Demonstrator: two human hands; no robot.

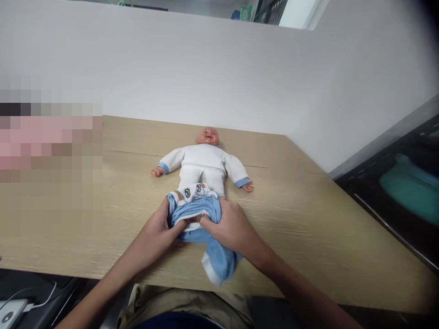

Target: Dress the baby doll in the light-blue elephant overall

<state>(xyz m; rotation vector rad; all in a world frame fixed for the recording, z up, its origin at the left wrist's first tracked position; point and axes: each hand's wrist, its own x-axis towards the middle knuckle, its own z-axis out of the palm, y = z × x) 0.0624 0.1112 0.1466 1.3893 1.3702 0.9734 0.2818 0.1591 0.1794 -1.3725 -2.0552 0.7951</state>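
Observation:
A baby doll point(206, 157) in white clothes with blue cuffs lies on its back, head toward the wall and arms spread. Bunched at its lower end is a blue and white terry doll garment point(195, 208) with embroidered eyes. My left hand point(159, 228) grips the garment's left side, thumb inside the opening. On the opposite side, my right hand point(229, 226) pinches the edge, its thumb also at the opening. A blue sleeve or leg with a white end hangs toward me below my right hand. The doll's feet are hidden by the cloth.
The wooden table point(291, 219) runs up to a pale wall point(206, 68) behind the doll. A blurred, pixelated patch covers the left side. At lower left lies a white device point(12, 315) with a cable. Dark shelving with a greenish item point(411, 187) stands at right.

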